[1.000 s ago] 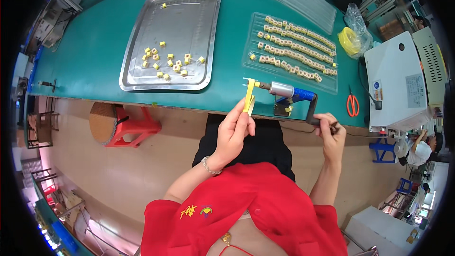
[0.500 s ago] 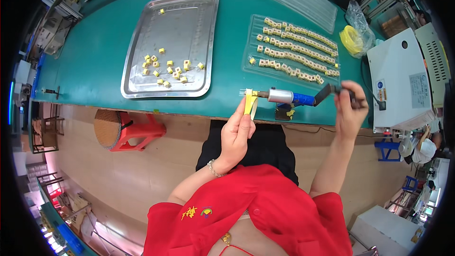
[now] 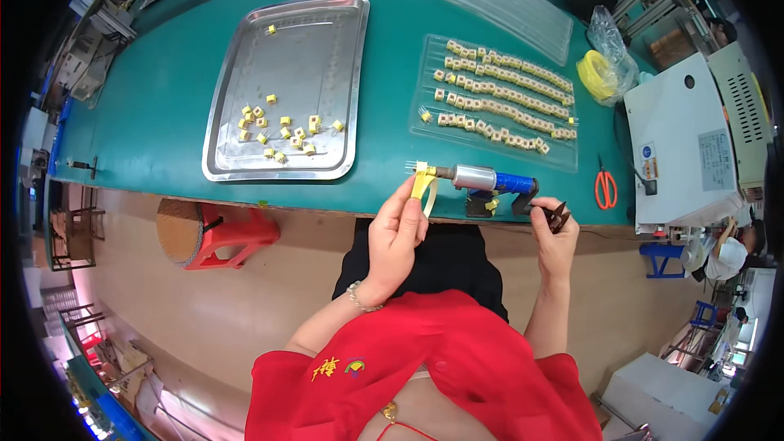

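At the bench's front edge stands a hand-cranked winder (image 3: 474, 177) with a silver barrel and blue grip. A small yellow pinned component (image 3: 421, 169) sits on its left end, thin pins pointing left. From it hangs a strip of yellow tape (image 3: 420, 188), pinched between the thumb and fingers of my left hand (image 3: 394, 237). My right hand (image 3: 557, 237) is closed around the dark crank handle (image 3: 558, 217) at the winder's right end, below the barrel's level. Part of the handle is hidden by my fingers.
A metal tray (image 3: 214, 147) with several loose yellow components lies left. Behind the winder is a clear plastic tray (image 3: 418, 114) with rows of such components. Orange-handled scissors (image 3: 605, 188) lie right, near a white machine (image 3: 678, 147). Yellow tape rolls (image 3: 596, 77) and a plastic lid (image 3: 506, 8) lie farther back.
My right hand has swung the crank from up at the right to down and leftward. The scissors now show. My left hand keeps its pinch on the tape; the whole view has shifted slightly.
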The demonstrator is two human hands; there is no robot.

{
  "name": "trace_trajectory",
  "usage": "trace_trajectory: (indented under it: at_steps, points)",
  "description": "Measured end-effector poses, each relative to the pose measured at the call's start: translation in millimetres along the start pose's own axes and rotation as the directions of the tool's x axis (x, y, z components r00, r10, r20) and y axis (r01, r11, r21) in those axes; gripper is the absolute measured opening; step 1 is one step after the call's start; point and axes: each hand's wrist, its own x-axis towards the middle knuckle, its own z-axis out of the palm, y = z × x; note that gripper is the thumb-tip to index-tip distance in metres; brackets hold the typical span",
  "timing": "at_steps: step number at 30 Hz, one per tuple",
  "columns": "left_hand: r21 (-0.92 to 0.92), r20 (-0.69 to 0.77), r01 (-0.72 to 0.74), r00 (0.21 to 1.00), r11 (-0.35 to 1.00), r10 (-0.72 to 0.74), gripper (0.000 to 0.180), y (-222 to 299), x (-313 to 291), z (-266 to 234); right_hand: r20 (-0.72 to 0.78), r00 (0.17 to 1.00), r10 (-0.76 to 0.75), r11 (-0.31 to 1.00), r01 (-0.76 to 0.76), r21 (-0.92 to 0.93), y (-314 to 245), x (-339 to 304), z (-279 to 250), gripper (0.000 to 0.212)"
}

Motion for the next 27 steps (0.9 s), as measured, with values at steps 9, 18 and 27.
trace_trajectory:
  at_steps: [9,18,27]
  points:
    - [-0.053,0.065,0.001,0.998,0.999,0.003,0.03,8.4,-20.1,-1.3,-0.069,0.982,-0.174,0.984,0.17,-0.06,11.7,45.1,11.5,0.018]
    - [-0.171,0.035,0.059,0.998,0.984,-0.054,0.032,24.8,-38.7,3.8,-0.19,0.856,-0.48,0.874,0.484,-0.029,-28.3,66.7,14.6,0.024]
    - [-0.183,-0.026,0.062,0.997,0.981,-0.068,0.031,7.7,-22.0,6.5,-0.124,0.949,-0.29,0.957,0.287,-0.046,20.9,51.0,16.9,0.019]
